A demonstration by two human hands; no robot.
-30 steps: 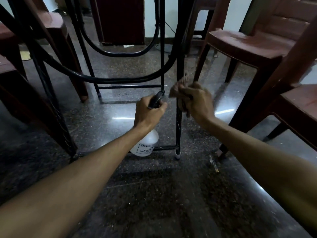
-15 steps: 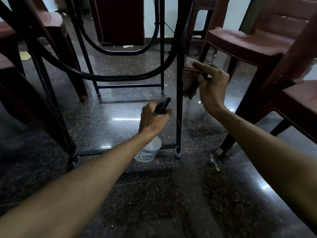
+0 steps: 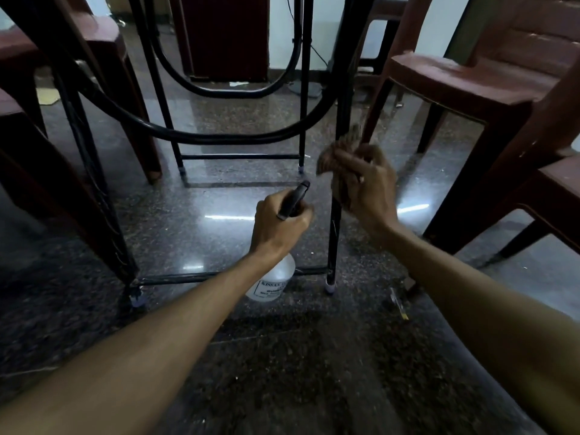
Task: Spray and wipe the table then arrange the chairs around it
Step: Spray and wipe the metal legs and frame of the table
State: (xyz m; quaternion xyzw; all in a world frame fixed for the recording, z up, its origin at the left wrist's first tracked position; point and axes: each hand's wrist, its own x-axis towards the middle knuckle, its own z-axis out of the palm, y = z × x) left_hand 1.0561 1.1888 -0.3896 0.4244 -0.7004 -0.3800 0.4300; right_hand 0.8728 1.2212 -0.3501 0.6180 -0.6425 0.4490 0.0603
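I am looking under the table at its black metal legs. My left hand grips the black trigger head of a white spray bottle held just above the floor. My right hand holds a checked brown cloth wrapped against the near right table leg, about halfway up. Brown plastic chairs stand on both sides: one at the right, another at the near right, and one at the left.
Dark speckled polished floor with light reflections. A curved black brace and low crossbars join the table legs. A small stick-like scrap lies on the floor near the right leg. A dark cabinet stands at the back wall.
My right hand with the cloth has slid down the table leg from its higher spot half a second ago. My left hand with the bottle has barely moved.
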